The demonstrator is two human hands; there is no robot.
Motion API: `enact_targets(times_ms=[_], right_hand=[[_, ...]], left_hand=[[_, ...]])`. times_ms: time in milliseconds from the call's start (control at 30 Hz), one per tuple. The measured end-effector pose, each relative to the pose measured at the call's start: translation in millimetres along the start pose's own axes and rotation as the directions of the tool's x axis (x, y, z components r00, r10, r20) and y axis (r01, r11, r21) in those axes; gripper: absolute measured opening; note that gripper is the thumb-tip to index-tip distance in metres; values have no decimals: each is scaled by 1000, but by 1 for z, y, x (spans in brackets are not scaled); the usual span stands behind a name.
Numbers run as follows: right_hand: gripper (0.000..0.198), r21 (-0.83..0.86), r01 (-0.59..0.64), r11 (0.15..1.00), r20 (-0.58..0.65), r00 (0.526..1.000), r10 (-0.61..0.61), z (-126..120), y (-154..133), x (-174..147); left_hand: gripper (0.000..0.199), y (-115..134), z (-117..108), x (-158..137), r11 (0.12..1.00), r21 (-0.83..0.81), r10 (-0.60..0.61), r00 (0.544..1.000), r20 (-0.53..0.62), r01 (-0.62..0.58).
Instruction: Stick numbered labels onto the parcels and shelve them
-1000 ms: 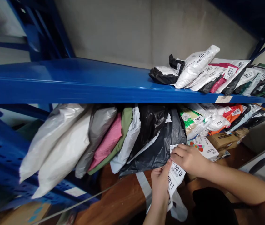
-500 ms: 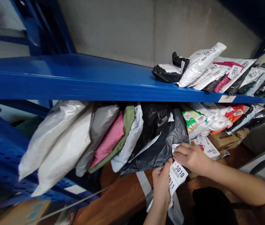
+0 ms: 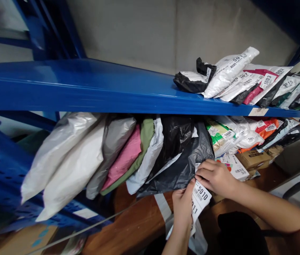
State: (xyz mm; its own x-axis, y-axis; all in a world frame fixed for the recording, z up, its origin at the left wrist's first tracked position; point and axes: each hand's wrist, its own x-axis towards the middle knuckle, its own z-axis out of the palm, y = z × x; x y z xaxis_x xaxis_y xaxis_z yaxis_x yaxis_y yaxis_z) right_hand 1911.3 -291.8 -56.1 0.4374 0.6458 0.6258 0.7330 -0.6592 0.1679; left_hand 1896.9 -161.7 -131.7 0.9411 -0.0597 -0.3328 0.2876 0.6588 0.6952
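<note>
1. The left hand [image 3: 182, 205] grasps a strip of white labels [image 3: 201, 194] between thumb and fingers; the number 5010 is readable on it, with another label below.
2. The right hand [image 3: 216, 177] pinches the same strip near its upper end, the fingertips of both hands close together.
3. The strip hangs in front of the lower right corner of a dark gray bag [image 3: 184, 166]; whether it touches the bag, I cannot tell.
4. Left of that bag, under a blue shelf [image 3: 86, 86], lean a black bag [image 3: 175, 136], a pale blue bag [image 3: 146, 166], a green bag [image 3: 146, 136], a pink bag [image 3: 125, 159], a gray bag [image 3: 113, 148] and two white bags [image 3: 73, 173].
5. Beyond the right hand are a white box [image 3: 236, 168] and a brown carton [image 3: 253, 159].
6. Labelled parcels [image 3: 229, 74] lean together on the shelf's right part.
</note>
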Motion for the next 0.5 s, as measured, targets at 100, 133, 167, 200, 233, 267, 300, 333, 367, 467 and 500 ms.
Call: enact_targets(times_ms=[100, 133, 167, 200, 233, 267, 300, 333, 367, 467, 500], right_hand=[[20, 25, -57, 998, -5, 998, 57, 0, -3, 0], [19, 53, -84, 995, -10, 996, 84, 0, -4, 0], [17, 90, -113, 990, -15, 993, 115, 0, -5, 0], [16, 132, -143, 981, -21, 989, 147, 0, -6, 0], [14, 176, -173, 969, -26, 983, 180, 1, -7, -1], [14, 217, -200, 956, -32, 977, 212, 1, -8, -1], [13, 253, -224, 941, -40, 970, 241, 2, -9, -2], [14, 286, -243, 927, -49, 962, 267, 3, -10, -3], [14, 316, -259, 913, -56, 955, 291, 4, -11, -5], [14, 403, -305, 863, -67, 931, 360, 8, -12, -9], [13, 432, -321, 843, -68, 920, 386, 10, -13, -11]], left_hand=[[45, -1, 1, 1, 1000, 1, 22, 1000, 1, -22], [44, 0, 1, 1, 1000, 1, 28, 1000, -4, -28], [43, 0, 1, 0, 999, 1, 32, 999, -12, -32], [42, 1, 2, -1, 999, 3, 36, 999, -23, -36], [40, 2, 2, -1, 999, 5, 41, 999, -33, -40], [40, 3, 3, -2, 999, 8, 45, 998, -40, -45], [39, 4, 3, -3, 999, 12, 45, 998, -43, -45], [39, 4, 3, -3, 999, 18, 42, 998, -42, -42], [39, 4, 3, -3, 999, 24, 37, 999, -40, -36], [40, 3, 2, -1, 998, 55, 19, 999, -47, -17], [41, 2, 2, -1, 998, 65, 24, 998, -54, -21]])
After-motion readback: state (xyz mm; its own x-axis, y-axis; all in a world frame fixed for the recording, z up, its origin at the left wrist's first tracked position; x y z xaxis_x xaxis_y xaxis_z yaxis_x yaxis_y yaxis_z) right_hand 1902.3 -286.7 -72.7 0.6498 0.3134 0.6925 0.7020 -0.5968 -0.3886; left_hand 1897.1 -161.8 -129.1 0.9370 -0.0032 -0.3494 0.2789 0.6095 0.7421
